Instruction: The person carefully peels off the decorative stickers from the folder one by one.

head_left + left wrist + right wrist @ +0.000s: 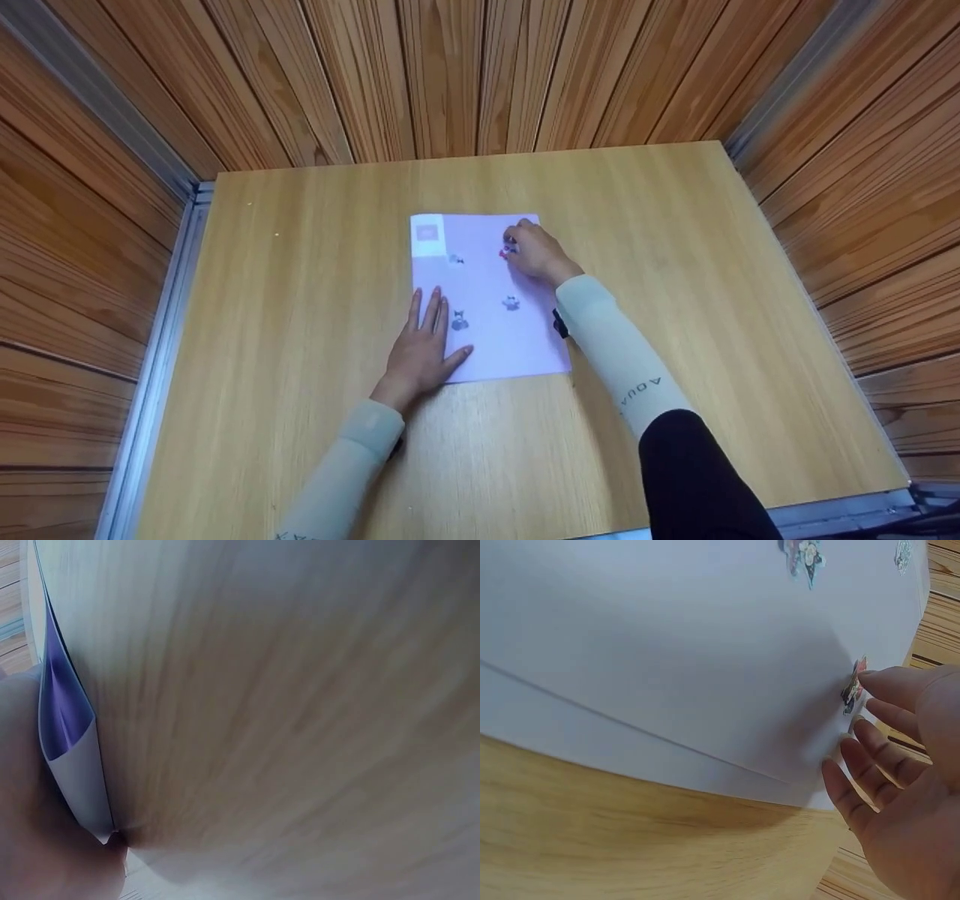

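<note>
A lilac paper folder [487, 345] lies on the table, its layers parted at the edge in the left wrist view. My left hand [421, 351] rests flat on its lower left part, fingers straight and thumb spread. Near the upper right edge, my right hand [536, 251] pinches a small red and dark cartoon sticker [855, 686] between thumb and index finger, against or just above the sheet; the exact contact is hidden. Other cartoon stickers are on the folder: one at the upper left [457, 259], one beside my left fingers [460, 320], one right of centre [511, 303].
A white label with a pale pink square [427, 233] marks the folder's top left corner. The wooden table [300, 300] extends around it, with tiny white specks at the far left. Wood-panelled walls [442, 75] and a metal frame [161, 352] border the table.
</note>
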`<action>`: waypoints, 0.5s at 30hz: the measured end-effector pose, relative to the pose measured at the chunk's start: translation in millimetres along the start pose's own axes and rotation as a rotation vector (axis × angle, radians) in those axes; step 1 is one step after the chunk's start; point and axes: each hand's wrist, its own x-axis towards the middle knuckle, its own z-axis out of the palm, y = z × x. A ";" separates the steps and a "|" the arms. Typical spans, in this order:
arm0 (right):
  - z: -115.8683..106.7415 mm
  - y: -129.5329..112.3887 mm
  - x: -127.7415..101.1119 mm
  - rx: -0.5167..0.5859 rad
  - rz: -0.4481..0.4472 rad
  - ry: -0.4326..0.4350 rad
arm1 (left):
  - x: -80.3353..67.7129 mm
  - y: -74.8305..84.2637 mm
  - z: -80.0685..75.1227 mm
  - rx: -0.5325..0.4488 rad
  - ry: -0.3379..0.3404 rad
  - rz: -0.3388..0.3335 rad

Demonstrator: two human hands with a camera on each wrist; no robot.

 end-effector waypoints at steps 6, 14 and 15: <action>0.0 -1.1 2.0 -0.014 0.017 -0.013 | 0.2 0.7 0.6 0.002 0.006 0.005; 0.2 0.2 5.8 -0.068 -0.044 -0.017 | 1.2 -0.4 2.0 0.034 0.011 0.002; 0.5 0.2 6.2 -0.065 -0.040 -0.018 | 1.2 -0.5 1.8 0.033 0.012 0.001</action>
